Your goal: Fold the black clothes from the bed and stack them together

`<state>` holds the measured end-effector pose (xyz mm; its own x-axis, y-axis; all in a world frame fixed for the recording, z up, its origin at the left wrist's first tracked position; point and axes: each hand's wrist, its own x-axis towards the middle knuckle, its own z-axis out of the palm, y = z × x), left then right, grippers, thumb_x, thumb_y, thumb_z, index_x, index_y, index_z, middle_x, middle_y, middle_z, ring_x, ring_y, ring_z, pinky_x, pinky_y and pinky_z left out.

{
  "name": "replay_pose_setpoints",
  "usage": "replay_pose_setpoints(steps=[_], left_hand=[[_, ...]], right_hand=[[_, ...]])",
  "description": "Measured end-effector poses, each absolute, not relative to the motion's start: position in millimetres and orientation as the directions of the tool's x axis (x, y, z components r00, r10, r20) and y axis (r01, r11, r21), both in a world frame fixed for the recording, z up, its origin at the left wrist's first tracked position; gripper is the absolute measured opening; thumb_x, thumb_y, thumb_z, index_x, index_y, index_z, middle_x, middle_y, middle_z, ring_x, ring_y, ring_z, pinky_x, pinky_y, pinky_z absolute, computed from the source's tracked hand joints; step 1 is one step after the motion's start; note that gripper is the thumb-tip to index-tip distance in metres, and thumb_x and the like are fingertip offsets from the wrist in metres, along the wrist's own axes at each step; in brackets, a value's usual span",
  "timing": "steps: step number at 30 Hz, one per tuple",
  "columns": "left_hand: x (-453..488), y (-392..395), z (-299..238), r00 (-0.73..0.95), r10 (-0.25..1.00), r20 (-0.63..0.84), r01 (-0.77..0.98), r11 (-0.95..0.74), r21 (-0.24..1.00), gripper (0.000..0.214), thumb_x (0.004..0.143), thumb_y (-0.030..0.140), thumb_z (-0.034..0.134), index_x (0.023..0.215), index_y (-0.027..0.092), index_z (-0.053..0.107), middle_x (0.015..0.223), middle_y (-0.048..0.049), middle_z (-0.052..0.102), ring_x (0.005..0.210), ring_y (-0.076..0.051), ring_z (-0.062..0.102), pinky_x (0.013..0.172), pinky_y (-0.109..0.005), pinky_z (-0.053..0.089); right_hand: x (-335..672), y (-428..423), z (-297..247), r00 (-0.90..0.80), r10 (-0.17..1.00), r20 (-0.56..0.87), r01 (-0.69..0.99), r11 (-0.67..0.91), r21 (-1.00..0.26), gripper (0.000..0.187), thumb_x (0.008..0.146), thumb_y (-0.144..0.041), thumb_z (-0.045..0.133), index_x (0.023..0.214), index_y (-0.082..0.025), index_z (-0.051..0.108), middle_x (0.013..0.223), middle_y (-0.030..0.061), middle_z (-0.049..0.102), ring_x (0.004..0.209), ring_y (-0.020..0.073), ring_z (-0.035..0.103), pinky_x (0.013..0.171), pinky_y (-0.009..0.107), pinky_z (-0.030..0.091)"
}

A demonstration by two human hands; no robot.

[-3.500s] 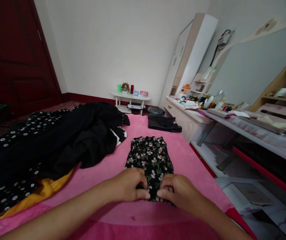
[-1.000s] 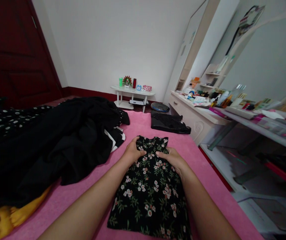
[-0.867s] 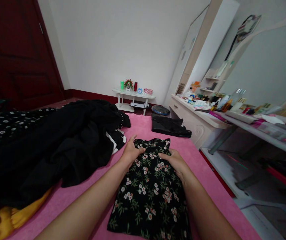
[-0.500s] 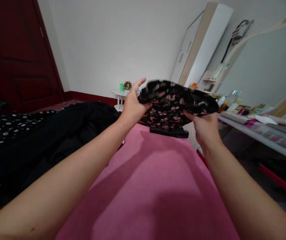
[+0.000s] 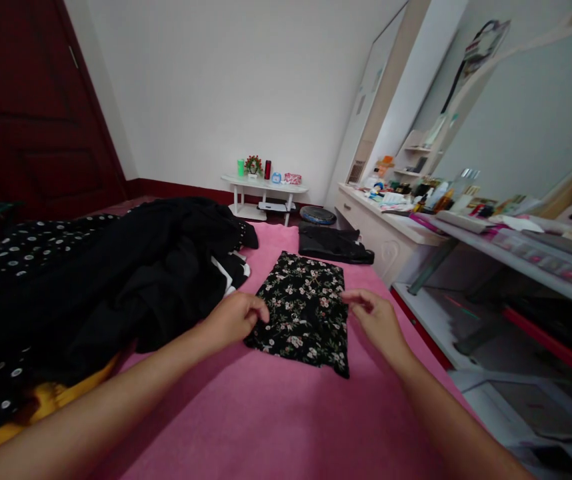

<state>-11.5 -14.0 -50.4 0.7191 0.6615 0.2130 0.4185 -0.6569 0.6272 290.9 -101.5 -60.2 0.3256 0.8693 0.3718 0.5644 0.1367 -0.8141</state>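
A black cloth garment with pink and white flowers [image 5: 306,310] lies flat on the pink bed cover [image 5: 286,413], folded into a rough rectangle. Its near right corner sticks out a little. At its left edge is my left hand [image 5: 239,317], fingers loosely bent and apart, the fingertips over the cloth. My right hand [image 5: 373,320] is by the right edge with thumb and fingers apart; whether the fingertips touch the cloth I cannot tell. Just beyond the garment sits a folded black garment [image 5: 333,245].
A large heap of black clothes [image 5: 166,267], partly white-dotted, covers the bed's left side, with yellow cloth [image 5: 51,400] under it. To the right stands a dresser [image 5: 381,223] crowded with bottles. A small white table [image 5: 266,187] is against the far wall.
The flowered garment was held up in both hands above the bed; now it lies flat on the cover, closer to me. Both hands have come down and loosened from it.
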Motion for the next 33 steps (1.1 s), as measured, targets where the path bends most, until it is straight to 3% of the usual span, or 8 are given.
replay_pose_setpoints(steps=[4, 9, 15, 21, 24, 27, 31, 33], left_hand=[[23.3, 4.8, -48.4, 0.449, 0.83, 0.332, 0.649, -0.558, 0.517, 0.026, 0.08, 0.017, 0.054, 0.102, 0.022, 0.068, 0.101, -0.0032, 0.068, 0.094, -0.02, 0.061, 0.086, -0.03, 0.046], [38.8, 7.1, -84.3, 0.288, 0.897, 0.335, 0.771, -0.425, 0.474, 0.039, 0.08, 0.036, 0.064, 0.118, 0.024, 0.06, 0.118, -0.0072, 0.059, 0.111, -0.026, 0.051, 0.096, -0.038, 0.04], [44.0, -9.3, -84.0, 0.494, 0.654, 0.573, 0.494, -0.753, 0.435, 0.024, 0.085, 0.031, 0.059, 0.108, 0.026, 0.065, 0.126, -0.0046, 0.055, 0.119, -0.024, 0.045, 0.102, -0.042, 0.034], [66.3, -40.7, -72.9, 0.733, 0.491, 0.471, 0.268, -0.845, 0.463, 0.032, 0.083, 0.027, 0.063, 0.115, 0.026, 0.062, 0.117, -0.0037, 0.061, 0.11, -0.021, 0.051, 0.096, -0.037, 0.038], [71.5, -44.1, -79.1, 0.761, 0.502, 0.411, 0.291, -0.83, 0.475, 0.025, 0.08, 0.027, 0.066, 0.105, 0.024, 0.066, 0.106, -0.003, 0.065, 0.105, -0.022, 0.052, 0.092, -0.036, 0.04], [71.0, -41.0, -83.5, 0.763, 0.495, 0.415, 0.277, -0.831, 0.482, 0.018, 0.08, 0.027, 0.067, 0.097, 0.023, 0.068, 0.102, -0.0019, 0.065, 0.102, -0.021, 0.052, 0.09, -0.035, 0.04], [68.4, -38.3, -83.9, 0.766, 0.479, 0.429, 0.25, -0.836, 0.488, 0.017, 0.081, 0.027, 0.066, 0.097, 0.023, 0.068, 0.1, -0.0014, 0.065, 0.1, -0.02, 0.053, 0.09, -0.034, 0.04], [68.0, -38.8, -83.7, 0.766, 0.477, 0.432, 0.248, -0.838, 0.486, 0.017, 0.081, 0.026, 0.066, 0.097, 0.023, 0.068, 0.1, -0.0015, 0.065, 0.099, -0.02, 0.053, 0.09, -0.034, 0.041]], right_hand=[[292.7, -61.3, -69.4, 0.545, 0.702, 0.458, 0.671, -0.038, -0.74, 0.041, 0.07, -0.03, 0.054, 0.107, -0.013, 0.062, 0.107, 0.0139, 0.064, 0.095, 0.0262, 0.06, 0.089, 0.042, 0.047], [282.5, -54.0, -108.1, 0.593, 0.622, 0.511, 0.726, -0.14, -0.673, 0.043, 0.074, -0.038, 0.053, 0.107, -0.012, 0.061, 0.104, 0.0164, 0.062, 0.1, 0.0286, 0.055, 0.091, 0.043, 0.043], [277.6, -61.0, -102.4, 0.619, 0.591, 0.517, 0.665, -0.045, -0.745, 0.024, 0.077, -0.034, 0.052, 0.089, -0.017, 0.065, 0.088, 0.0081, 0.066, 0.077, 0.0209, 0.059, 0.076, 0.034, 0.047], [268.3, -64.9, -97.1, 0.644, 0.605, 0.468, 0.507, 0.12, -0.853, 0.026, 0.078, -0.038, 0.056, 0.089, -0.016, 0.064, 0.082, 0.0057, 0.066, 0.075, 0.0183, 0.06, 0.073, 0.031, 0.047], [270.9, -70.4, -85.9, 0.49, 0.795, 0.357, 0.413, 0.149, -0.898, 0.028, 0.076, -0.04, 0.061, 0.089, -0.015, 0.065, 0.079, 0.0048, 0.064, 0.073, 0.0172, 0.059, 0.07, 0.03, 0.047], [277.3, -79.5, -68.6, 0.131, 0.98, 0.148, 0.395, 0.085, -0.915, 0.036, 0.068, -0.035, 0.07, 0.098, -0.016, 0.066, 0.086, 0.0047, 0.065, 0.071, 0.0149, 0.057, 0.068, 0.029, 0.048], [279.7, -87.5, -55.9, -0.108, 0.994, -0.008, 0.607, 0.06, -0.793, 0.054, 0.053, -0.015, 0.075, 0.106, -0.022, 0.067, 0.098, 0.0033, 0.064, 0.077, 0.0153, 0.057, 0.067, 0.027, 0.047], [277.4, -86.0, -57.3, -0.114, 0.993, 0.012, 0.72, 0.091, -0.688, 0.044, 0.055, -0.009, 0.069, 0.097, -0.023, 0.07, 0.091, 0.0015, 0.064, 0.076, 0.0157, 0.057, 0.066, 0.026, 0.045]])
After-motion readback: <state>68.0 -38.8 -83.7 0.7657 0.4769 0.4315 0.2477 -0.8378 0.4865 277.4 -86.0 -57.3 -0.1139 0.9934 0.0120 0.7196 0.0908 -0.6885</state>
